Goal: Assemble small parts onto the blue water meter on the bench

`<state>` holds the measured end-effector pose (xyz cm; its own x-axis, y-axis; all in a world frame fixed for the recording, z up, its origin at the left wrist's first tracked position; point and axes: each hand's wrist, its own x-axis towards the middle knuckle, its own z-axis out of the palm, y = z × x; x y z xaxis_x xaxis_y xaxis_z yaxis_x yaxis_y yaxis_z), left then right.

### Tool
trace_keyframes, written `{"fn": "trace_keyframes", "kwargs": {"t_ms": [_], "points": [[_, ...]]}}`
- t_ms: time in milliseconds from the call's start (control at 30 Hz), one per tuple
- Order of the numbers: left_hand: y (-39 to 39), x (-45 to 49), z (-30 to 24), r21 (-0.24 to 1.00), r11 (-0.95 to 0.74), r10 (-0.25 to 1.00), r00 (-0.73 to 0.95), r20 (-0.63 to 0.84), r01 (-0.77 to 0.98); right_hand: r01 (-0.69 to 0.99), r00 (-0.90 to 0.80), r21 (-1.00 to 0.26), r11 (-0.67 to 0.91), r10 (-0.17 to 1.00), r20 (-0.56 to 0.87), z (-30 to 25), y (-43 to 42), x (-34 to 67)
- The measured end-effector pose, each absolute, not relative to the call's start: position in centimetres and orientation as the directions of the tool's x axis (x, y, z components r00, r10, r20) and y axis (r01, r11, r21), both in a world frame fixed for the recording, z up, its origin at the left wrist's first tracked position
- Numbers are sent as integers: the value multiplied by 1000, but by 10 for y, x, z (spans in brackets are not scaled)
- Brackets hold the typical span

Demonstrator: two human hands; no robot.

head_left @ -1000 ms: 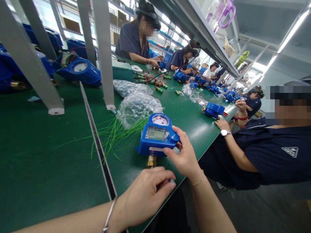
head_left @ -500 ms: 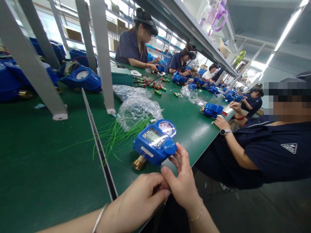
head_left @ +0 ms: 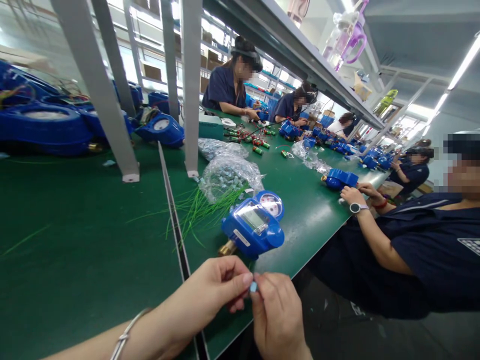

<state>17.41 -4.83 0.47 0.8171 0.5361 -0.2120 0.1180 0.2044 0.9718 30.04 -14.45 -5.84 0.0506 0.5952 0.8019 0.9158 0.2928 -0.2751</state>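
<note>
A small light-blue plastic seal (head_left: 253, 287) sits between the fingertips of both hands, near the table's front edge. My right hand (head_left: 279, 312) is closed, thumb and forefinger pinching it. My left hand (head_left: 221, 287) comes in from the left, its thumb and fingers pinched together at the same piece; whether a wire runs through it I cannot tell. Just beyond my fingers lies a blue water meter (head_left: 253, 225) with a grey display, a round dial and a brass threaded end; neither hand holds it.
Loose green wires (head_left: 200, 212) and a clear bag of light-blue pieces (head_left: 230, 175) lie behind the meter. A metal strip (head_left: 173, 215) crosses the green table (head_left: 93, 240). Shelf posts (head_left: 190, 100) stand at left. On the right, a co-worker's hand (head_left: 352, 196) is by another blue meter (head_left: 340, 178).
My right hand has left the meter and closed with my left hand around the small blue seal. The camera view has shifted, moving the scene rightward.
</note>
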Motion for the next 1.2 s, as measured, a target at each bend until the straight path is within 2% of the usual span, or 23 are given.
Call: {"fn": "trace_keyframes", "kwargs": {"t_ms": [67,167,333,533,633,767,1033,1200], "points": [[-47,172,1,969,226,527,823,-209,101,935,81,-256,244,557,827,-59,-141,305],[-44,170,-3,962,260,534,819,-212,80,941,160,-291,172,533,831,-59,-133,315],[-45,170,-11,950,296,523,815,-250,101,920,106,-321,226,645,757,-46,-119,323],[-46,174,-23,973,172,539,813,-222,151,881,59,-373,291,715,697,-16,-96,324],[-44,173,-26,979,143,567,798,-204,149,859,83,-400,319,684,725,-17,-93,322],[-42,171,-25,979,182,570,801,-181,92,851,206,-446,278,604,770,-37,-106,319],[-39,176,-21,982,164,579,797,-173,94,837,166,-472,278,693,702,-44,-113,320],[-40,174,-20,974,193,565,798,-209,118,833,290,-505,227,598,747,-57,-123,310]]}}
